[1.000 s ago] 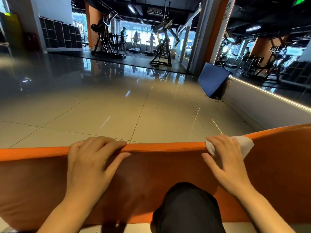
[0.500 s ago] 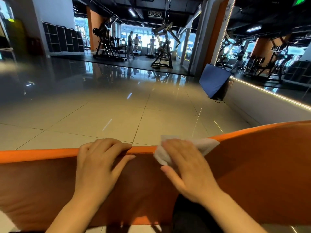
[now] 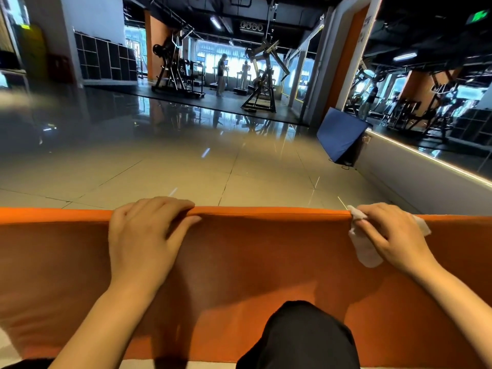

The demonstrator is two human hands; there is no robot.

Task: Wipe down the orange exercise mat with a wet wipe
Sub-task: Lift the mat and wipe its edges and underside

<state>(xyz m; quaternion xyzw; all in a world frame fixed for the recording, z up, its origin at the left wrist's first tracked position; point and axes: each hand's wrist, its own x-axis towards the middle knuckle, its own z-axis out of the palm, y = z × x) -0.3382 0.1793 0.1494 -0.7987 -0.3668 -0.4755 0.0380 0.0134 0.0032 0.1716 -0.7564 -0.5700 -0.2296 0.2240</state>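
The orange exercise mat (image 3: 253,257) stands on its long edge across the lower half of the head view, its top edge running left to right. My left hand (image 3: 143,235) grips that top edge left of centre, fingers curled over it and thumb on the near face. My right hand (image 3: 386,233) holds a white wet wipe (image 3: 366,251) against the mat's top edge at the right. Its fingers curl over the wipe, which hangs down the near face under my palm.
A dark-clothed knee (image 3: 300,339) sits low in front of the mat. Beyond lies a glossy tiled floor (image 3: 186,171). A blue mat (image 3: 340,134) leans on the mirrored wall at right. Gym machines (image 3: 262,81) and two people stand far back.
My right hand slid the wipe along the mat's top edge, from the right to near my left hand, and is back at the right. My left hand kept its grip.
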